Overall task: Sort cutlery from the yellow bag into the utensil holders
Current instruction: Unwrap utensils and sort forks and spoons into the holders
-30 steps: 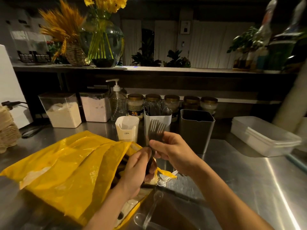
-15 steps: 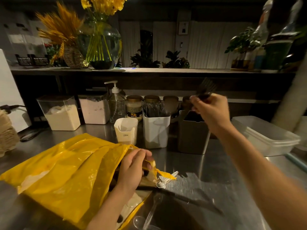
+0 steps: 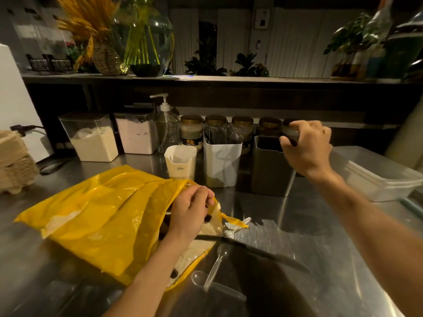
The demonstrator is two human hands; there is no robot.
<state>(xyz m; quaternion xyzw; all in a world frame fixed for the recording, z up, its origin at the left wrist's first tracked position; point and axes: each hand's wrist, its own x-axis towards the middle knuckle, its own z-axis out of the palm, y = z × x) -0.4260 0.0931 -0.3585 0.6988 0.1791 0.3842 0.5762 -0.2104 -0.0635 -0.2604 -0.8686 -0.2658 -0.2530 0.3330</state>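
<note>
Yellow plastic bag (image 3: 103,213), glossy and crumpled, lay flat on the steel counter (image 3: 309,225) at my near left, mouth open, pale lining showing. Clear spoon (image 3: 210,271) just beside the mouth. White holder (image 3: 222,165) held dark cutlery (image 3: 219,136); grey holder (image 3: 267,175) stood just right of it. My left hand (image 3: 190,213) pinched the bag's mouth edge. My right hand (image 3: 306,147) hovered at the grey holder's rim, fingers curled; whether they clamped anything I could not tell.

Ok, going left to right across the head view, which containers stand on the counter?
Cream-powder canister, pinkish-powder canister, cream cup holder, white cutlery holder, grey holder, clear plastic tub.
</note>
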